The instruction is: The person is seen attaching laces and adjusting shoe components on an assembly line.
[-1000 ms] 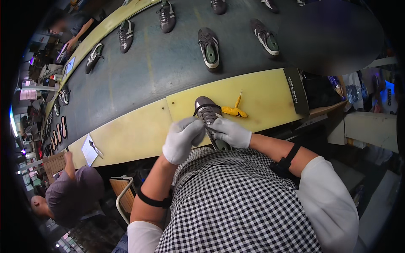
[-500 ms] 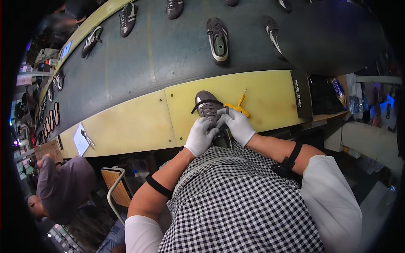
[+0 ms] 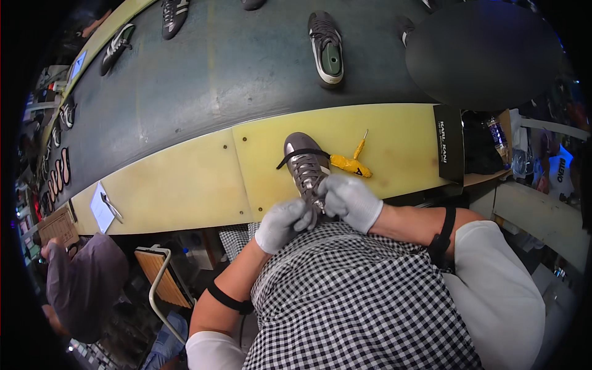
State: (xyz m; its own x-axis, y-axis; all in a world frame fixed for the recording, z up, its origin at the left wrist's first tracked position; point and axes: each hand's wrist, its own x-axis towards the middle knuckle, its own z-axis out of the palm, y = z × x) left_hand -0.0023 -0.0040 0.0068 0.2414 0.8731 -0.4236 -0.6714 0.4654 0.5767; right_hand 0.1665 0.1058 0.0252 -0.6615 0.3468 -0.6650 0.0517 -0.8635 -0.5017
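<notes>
A grey sneaker (image 3: 303, 159) with a shiny toe cap stands on the yellow ledge, toe pointing away from me. A black strip (image 3: 302, 152) crosses its front, over the lower lacing. My left hand (image 3: 282, 224), in a pale glove, is closed in a pinch by the near left side of the shoe's opening. On the other side my right hand (image 3: 353, 200), also gloved, has its fingers curled at the upper laces. Both pinch the grey shoelace, whose ends are mostly hidden by the fingers. Right of the shoe lies a yellow-wrapped tool (image 3: 351, 165) with a thin pointed tip.
Beyond the ledge runs a dark green belt (image 3: 203, 80) carrying several sneakers, one (image 3: 327, 49) straight ahead. A black box (image 3: 447, 142) stands at the ledge's right end. Left, a paper (image 3: 102, 208) with scissors-like tools lies on it; a person (image 3: 86, 287) works farther left.
My hands have drawn nearer to me, the left one down and leftward, fingers now tighter. The view has shifted slightly. The shoe stays in place; the yellow tool lies at a slightly different angle.
</notes>
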